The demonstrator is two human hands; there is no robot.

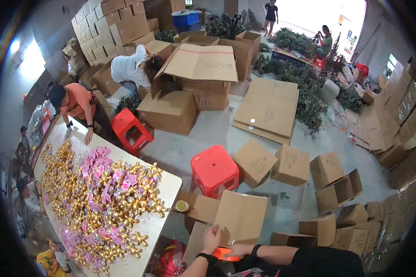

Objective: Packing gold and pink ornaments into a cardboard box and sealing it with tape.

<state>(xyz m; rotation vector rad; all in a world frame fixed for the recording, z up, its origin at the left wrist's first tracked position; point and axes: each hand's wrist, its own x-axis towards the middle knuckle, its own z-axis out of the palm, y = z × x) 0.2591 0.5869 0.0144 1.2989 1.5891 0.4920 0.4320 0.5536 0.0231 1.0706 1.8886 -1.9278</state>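
Observation:
My left hand (211,239), a dark band at its wrist, is at the near left edge of an open cardboard box (241,217). Its fingers look curled, and what they hold, if anything, is hidden. To its right, my right hand (238,250) closes on a bright orange plastic object (225,255), low against the box's near side. The object looks like a tape dispenser, but its shape is partly covered. The box's large flap stands raised beyond both hands.
Left stands a white table (171,187) heaped with gold figurines (92,212) and pink tags, with a co-worker (81,108) leaning over it. Red stools (215,168), small cartons (291,164) and flat cardboard (268,106) lie ahead. Another person (131,69) bends among big boxes.

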